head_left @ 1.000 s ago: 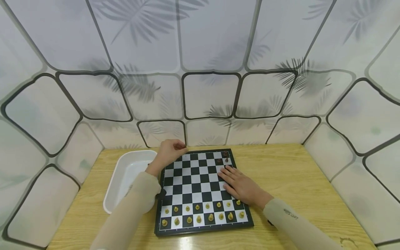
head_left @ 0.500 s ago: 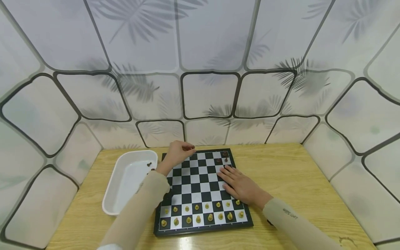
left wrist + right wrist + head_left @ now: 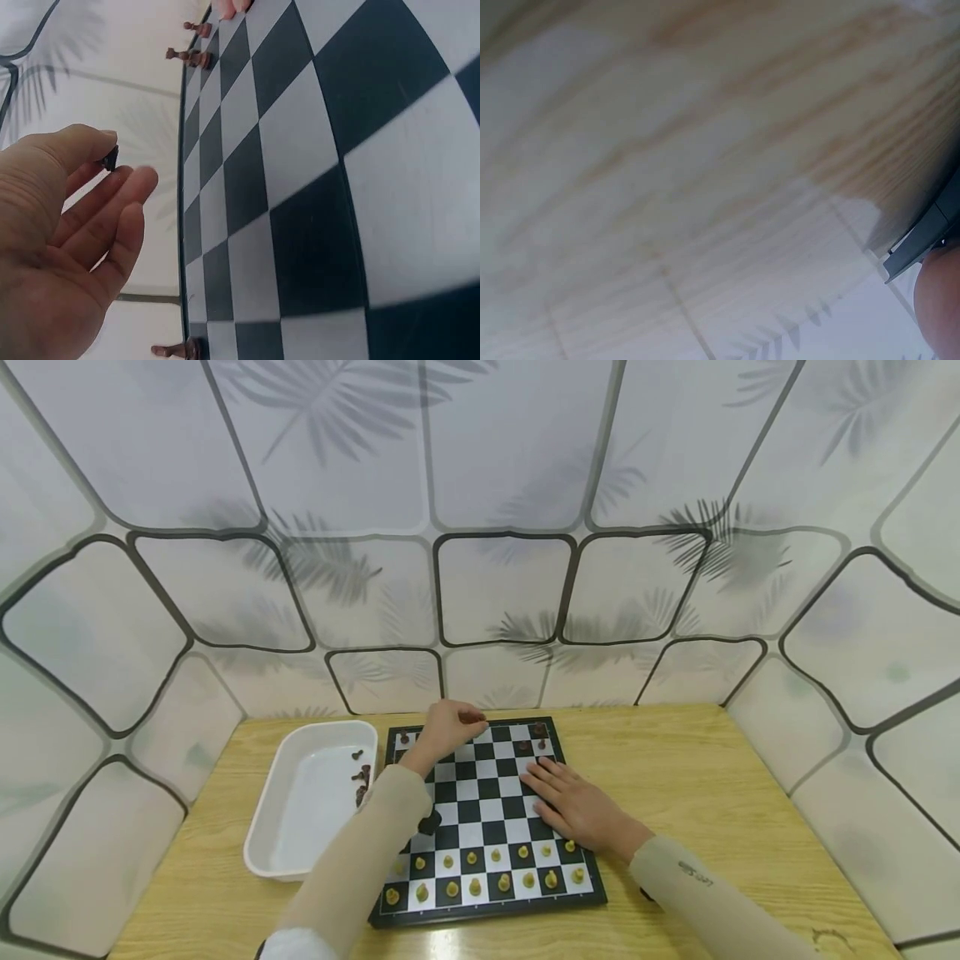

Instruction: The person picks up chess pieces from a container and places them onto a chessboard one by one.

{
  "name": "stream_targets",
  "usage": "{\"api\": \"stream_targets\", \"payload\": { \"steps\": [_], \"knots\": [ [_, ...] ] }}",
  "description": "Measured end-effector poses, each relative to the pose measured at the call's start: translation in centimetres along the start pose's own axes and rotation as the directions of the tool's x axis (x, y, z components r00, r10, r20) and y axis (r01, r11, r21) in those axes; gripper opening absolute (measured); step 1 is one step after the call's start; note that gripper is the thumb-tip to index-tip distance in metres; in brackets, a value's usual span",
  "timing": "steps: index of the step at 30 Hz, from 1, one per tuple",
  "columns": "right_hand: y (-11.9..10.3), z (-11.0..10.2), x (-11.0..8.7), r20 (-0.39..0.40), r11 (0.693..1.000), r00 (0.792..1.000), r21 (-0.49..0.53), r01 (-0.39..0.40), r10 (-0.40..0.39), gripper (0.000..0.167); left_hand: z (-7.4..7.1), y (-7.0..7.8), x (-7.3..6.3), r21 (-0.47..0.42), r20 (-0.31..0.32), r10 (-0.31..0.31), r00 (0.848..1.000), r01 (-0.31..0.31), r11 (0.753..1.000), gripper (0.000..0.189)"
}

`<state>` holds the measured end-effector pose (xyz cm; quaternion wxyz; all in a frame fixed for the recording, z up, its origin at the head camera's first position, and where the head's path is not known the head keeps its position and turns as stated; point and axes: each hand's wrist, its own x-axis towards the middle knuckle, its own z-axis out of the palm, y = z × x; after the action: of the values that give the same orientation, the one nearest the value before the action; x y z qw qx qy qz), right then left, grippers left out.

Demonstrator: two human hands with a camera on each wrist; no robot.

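Observation:
My left hand [image 3: 447,728] hovers over the far edge of the black-and-white chessboard [image 3: 480,789]. Between its thumb and a fingertip it pinches a small dark chess piece [image 3: 111,157], whose shape is mostly covered. My right hand [image 3: 579,807] rests with fingers spread on the board's right edge. Just beyond those fingers, a few brown chess pieces [image 3: 540,728] stand around the far right corner. One brown piece [image 3: 404,737] stands in the far left corner. Yellow chess pieces [image 3: 475,887] fill the two near rows. The right wrist view catches only part of the hand beside the board's edge.
Left of the board is a white plastic tray [image 3: 258,810], with several brown pieces [image 3: 364,773] along its right side, partly behind my left sleeve. All this stands on a wooden table [image 3: 675,760], and patterned curtain-like walls rise close behind and at both sides.
My left hand has moved right along the board's far edge, keeping its pinch. The far left corner piece and more pieces in the tray have come into view. My right hand has stayed put.

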<state>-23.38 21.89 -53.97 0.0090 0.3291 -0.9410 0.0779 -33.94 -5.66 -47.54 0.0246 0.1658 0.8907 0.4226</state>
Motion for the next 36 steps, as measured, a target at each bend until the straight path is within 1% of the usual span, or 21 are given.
{"api": "stream_targets", "payload": {
  "steps": [3,7,11,14,19,23,27,32,36],
  "knots": [
    [0.0,-0.1,0.0,-0.003,1.0,1.0,-0.003,0.005,-0.005,0.059,0.5,0.2,0.3,0.0,0.005,-0.013,1.0,0.013,1.0,0.021],
    [0.0,-0.2,-0.1,0.005,1.0,1.0,-0.001,0.007,-0.007,0.059,1.3,0.2,0.7,0.006,-0.004,-0.02,1.0,0.02,1.0,0.02],
    [0.0,-0.2,-0.1,0.002,1.0,1.0,-0.001,0.009,-0.009,0.058,2.0,0.1,1.2,0.011,-0.007,0.005,1.0,-0.005,1.0,0.017],
    [0.0,-0.2,-0.1,-0.001,1.0,1.0,-0.001,0.012,-0.012,0.058,2.6,0.2,1.4,0.023,0.001,0.023,1.0,-0.023,0.999,0.015],
    [0.0,-0.3,-0.1,0.004,1.0,1.0,-0.002,0.016,-0.016,0.058,3.5,0.4,1.7,0.017,0.028,0.023,0.999,-0.023,1.0,0.013],
    [0.0,-0.3,-0.2,0.005,1.0,1.0,-0.004,0.016,-0.016,0.058,3.9,0.8,1.8,0.021,0.034,0.031,0.999,-0.032,0.999,0.013],
    [0.0,-0.4,-0.2,0.005,1.0,1.0,0.003,0.013,-0.013,0.058,4.3,1.0,2.0,0.051,0.027,0.041,0.999,-0.043,0.998,0.013],
    [0.0,-0.3,-0.2,0.008,1.0,1.0,0.011,0.011,-0.011,0.058,4.7,1.1,2.2,0.053,0.03,0.039,0.999,-0.04,0.998,0.013],
    [0.0,-0.2,-0.1,0.012,1.0,1.0,0.008,0.01,-0.01,0.059,5.0,1.0,2.2,0.084,0.039,0.027,0.999,-0.03,0.996,0.014]
  ]
}}
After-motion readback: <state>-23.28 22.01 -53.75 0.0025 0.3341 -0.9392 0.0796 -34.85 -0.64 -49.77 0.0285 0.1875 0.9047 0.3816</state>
